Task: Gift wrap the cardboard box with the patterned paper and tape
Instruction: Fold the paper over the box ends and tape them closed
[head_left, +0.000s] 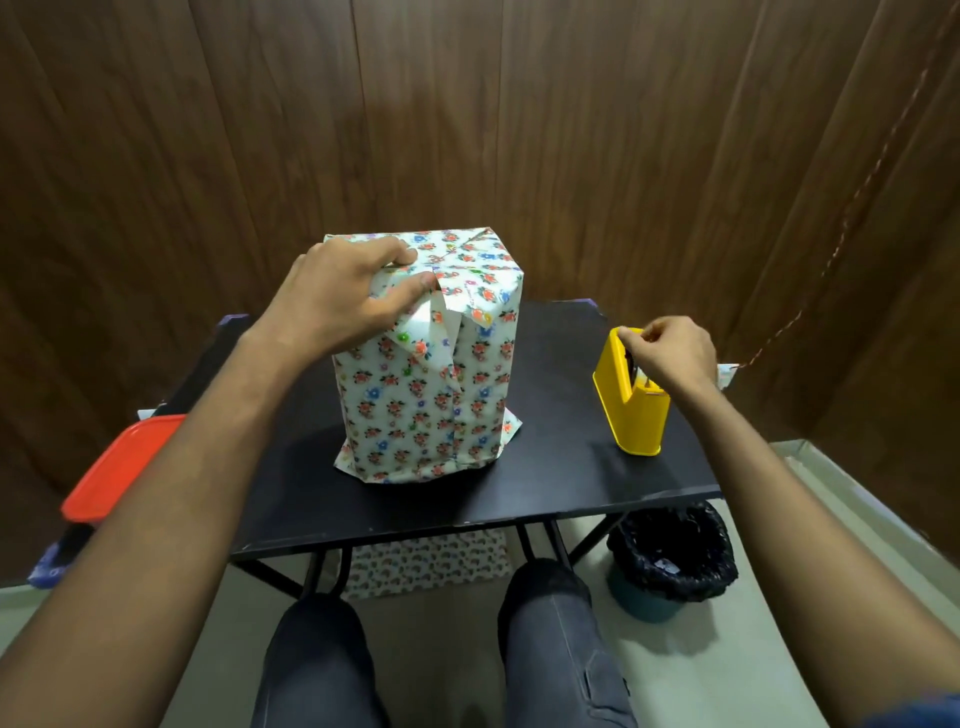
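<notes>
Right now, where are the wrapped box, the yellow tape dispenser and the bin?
wrapped box (415, 405): head view, on its front papered face.
yellow tape dispenser (636, 421): head view, on its yellow side wall.
bin (670, 561): head view, on its black liner's rim.

Glossy yellow plastic dispenser (631, 395), matt paper (415, 405)

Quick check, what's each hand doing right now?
Left hand: pressing folded paper flap onto box top.
Right hand: fingers pinched at yellow tape dispenser.
</notes>
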